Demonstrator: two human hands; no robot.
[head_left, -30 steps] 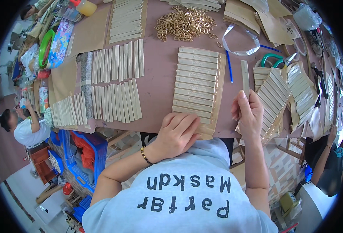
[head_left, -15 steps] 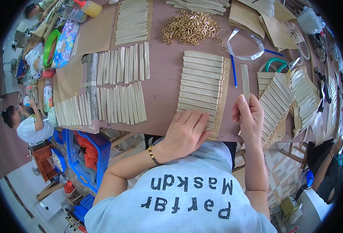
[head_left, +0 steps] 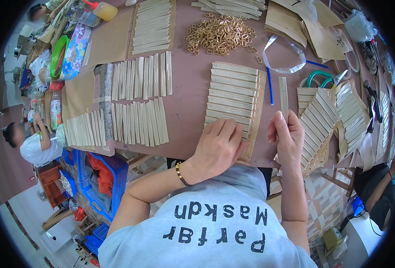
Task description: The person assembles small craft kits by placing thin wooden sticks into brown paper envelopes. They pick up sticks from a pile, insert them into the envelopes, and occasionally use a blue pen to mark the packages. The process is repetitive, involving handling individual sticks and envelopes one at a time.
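Note:
My right hand [head_left: 287,136] pinches a narrow pale strip [head_left: 283,94] between thumb and fingers. It stands upright above the table, right of a brown card [head_left: 258,105] bearing a column of similar pale strips. My left hand [head_left: 219,145] rests on the near end of that card with bent, slightly separated fingers, covering the lowest strips. No separate object shows in it, though the fingertips' undersides are hidden. Two rows of loose pale strips [head_left: 141,123] lie to the left. A heap of gold-coloured metal loops [head_left: 219,35] sits beyond the card.
More strip-covered cards [head_left: 320,120] overlap at the right, near green-handled scissors [head_left: 318,78]. A blue stick [head_left: 270,87] and a loop of clear tape [head_left: 284,69] lie beyond my right hand. Blue baskets [head_left: 101,178] stand below the table's left edge. Another person [head_left: 38,143] sits far left.
My left hand has shifted slightly, its fingers now more bent over the card. My right hand keeps the strip in nearly the same place. The view has shifted slightly.

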